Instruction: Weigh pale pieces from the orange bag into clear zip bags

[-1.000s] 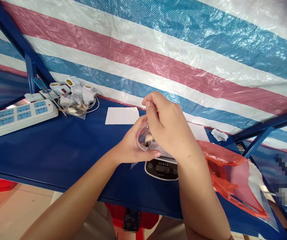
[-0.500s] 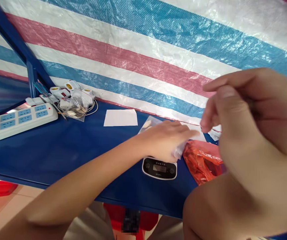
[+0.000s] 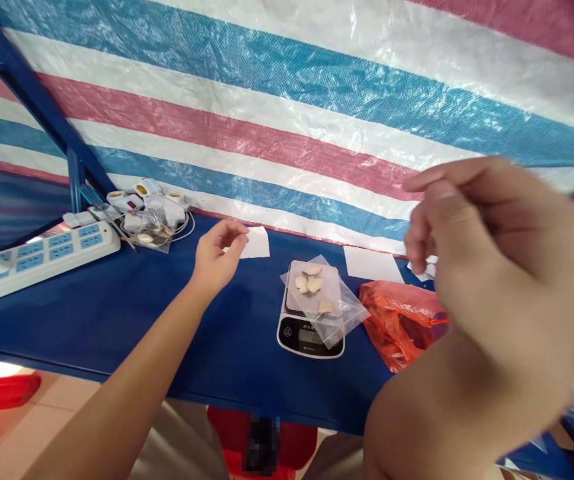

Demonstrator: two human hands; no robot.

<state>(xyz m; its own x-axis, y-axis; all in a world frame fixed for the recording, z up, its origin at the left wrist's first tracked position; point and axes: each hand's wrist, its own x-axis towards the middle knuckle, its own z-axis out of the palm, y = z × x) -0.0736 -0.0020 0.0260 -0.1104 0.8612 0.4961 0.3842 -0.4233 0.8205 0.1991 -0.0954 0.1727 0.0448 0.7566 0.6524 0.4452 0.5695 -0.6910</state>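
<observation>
A clear plastic bag [image 3: 353,310] holding pale pieces [image 3: 311,283] lies on the scale [image 3: 309,340] at centre frame, judged light, soft and slippery, best taken by its film edge; the left hand [image 3: 218,257] is spread and empty near a paper sheet [image 3: 258,243], while the right hand [image 3: 487,267], raised at right and blurred, cannot be confirmed as gripping anything.

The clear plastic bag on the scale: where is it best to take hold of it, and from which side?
Probably pinch the empty right corner of the clear plastic bag, coming from the right with the right hand. That corner sticks out past the digital scale and is free of the pale pieces, so they likely stay undisturbed.
</observation>
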